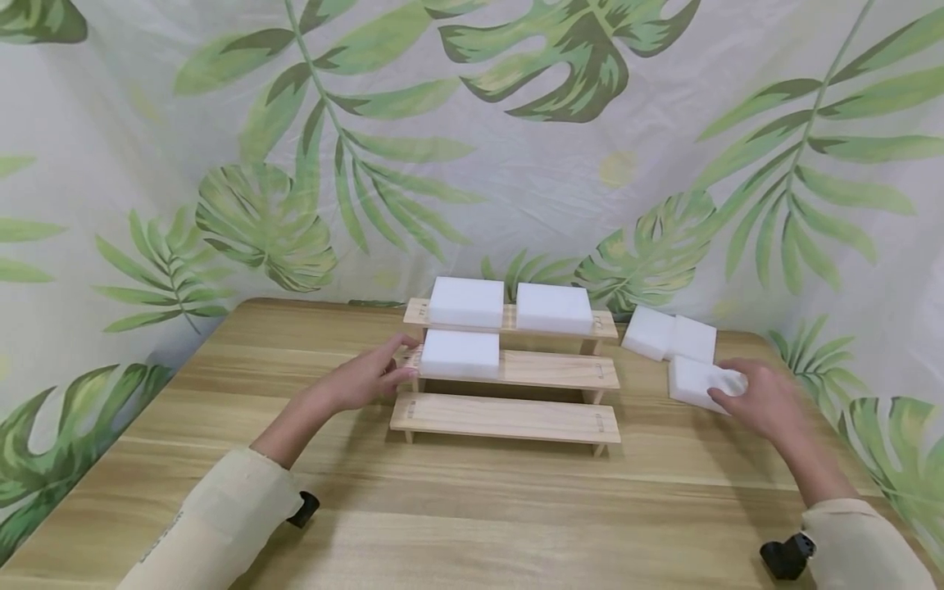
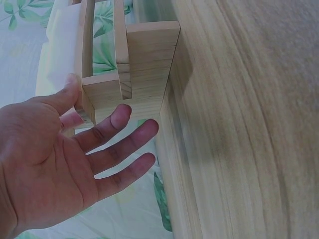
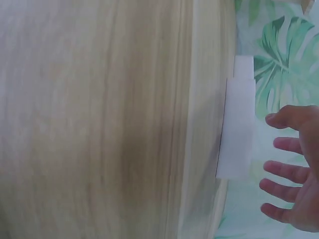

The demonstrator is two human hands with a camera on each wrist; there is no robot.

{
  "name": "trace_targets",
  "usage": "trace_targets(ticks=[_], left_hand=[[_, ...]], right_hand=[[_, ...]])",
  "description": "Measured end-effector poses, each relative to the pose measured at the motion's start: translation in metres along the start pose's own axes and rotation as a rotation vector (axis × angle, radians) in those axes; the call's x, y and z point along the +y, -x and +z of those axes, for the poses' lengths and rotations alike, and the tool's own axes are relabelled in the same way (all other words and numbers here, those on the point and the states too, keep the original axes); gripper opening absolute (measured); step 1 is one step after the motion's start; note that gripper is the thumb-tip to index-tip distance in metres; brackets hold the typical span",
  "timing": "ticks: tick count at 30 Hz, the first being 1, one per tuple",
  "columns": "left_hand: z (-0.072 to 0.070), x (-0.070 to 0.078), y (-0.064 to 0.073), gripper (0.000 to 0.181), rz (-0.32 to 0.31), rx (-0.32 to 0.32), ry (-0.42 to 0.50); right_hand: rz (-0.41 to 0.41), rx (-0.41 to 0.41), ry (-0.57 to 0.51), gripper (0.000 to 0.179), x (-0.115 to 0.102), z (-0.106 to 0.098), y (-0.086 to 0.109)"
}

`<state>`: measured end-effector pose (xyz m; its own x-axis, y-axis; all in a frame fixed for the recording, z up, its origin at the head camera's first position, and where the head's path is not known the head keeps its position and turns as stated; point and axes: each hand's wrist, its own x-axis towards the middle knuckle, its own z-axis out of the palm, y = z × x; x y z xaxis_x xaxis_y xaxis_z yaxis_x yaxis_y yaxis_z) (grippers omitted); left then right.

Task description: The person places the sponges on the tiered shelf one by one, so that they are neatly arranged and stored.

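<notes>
A three-tier wooden stand [image 1: 509, 416] stands on the table. Two white foam blocks [image 1: 466, 301] sit on its top tier, and another white foam block [image 1: 460, 354] lies at the left of the middle tier. My left hand [image 1: 365, 378] is at that tier's left end; in the left wrist view its thumb [image 2: 70, 94] reaches the board's edge by the block, with the other fingers spread loosely. On the right, my right hand [image 1: 763, 399] reaches over a white foam block [image 1: 692, 378] on the table. The right wrist view shows its fingers [image 3: 286, 172] apart from the block.
Two more white foam blocks [image 1: 649, 332] lie behind the one near my right hand, close to the back edge. The stand's lowest tier bears no block. Behind the wooden table [image 1: 472, 516] hangs a leaf-patterned cloth [image 1: 531, 180].
</notes>
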<state>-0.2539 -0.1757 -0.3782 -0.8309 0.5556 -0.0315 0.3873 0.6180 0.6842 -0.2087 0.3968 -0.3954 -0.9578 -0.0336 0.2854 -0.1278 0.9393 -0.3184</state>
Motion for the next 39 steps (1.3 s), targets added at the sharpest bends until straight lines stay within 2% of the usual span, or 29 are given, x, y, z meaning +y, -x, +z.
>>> trace_targets(ticks=[11, 21, 28, 33, 39], left_hand=[[0.000, 0.000, 0.001, 0.050, -0.001, -0.005, 0.012], [-0.001, 0.001, 0.001, 0.049, -0.002, 0.000, 0.004], [0.000, 0.000, 0.001, 0.049, -0.006, 0.001, 0.005], [0.000, 0.000, 0.001, 0.049, -0.006, 0.000, 0.011], [0.000, 0.000, 0.001, 0.049, -0.007, -0.002, 0.015]], right_hand=[[0.001, -0.122, -0.015, 0.056, 0.012, 0.001, 0.005], [-0.052, -0.126, 0.023, 0.056, 0.017, 0.003, 0.004], [-0.115, -0.177, -0.004, 0.062, 0.016, 0.001, 0.003], [-0.111, -0.228, 0.001, 0.064, 0.015, 0.000, 0.001], [-0.154, -0.220, -0.036, 0.063, 0.012, -0.003, 0.001]])
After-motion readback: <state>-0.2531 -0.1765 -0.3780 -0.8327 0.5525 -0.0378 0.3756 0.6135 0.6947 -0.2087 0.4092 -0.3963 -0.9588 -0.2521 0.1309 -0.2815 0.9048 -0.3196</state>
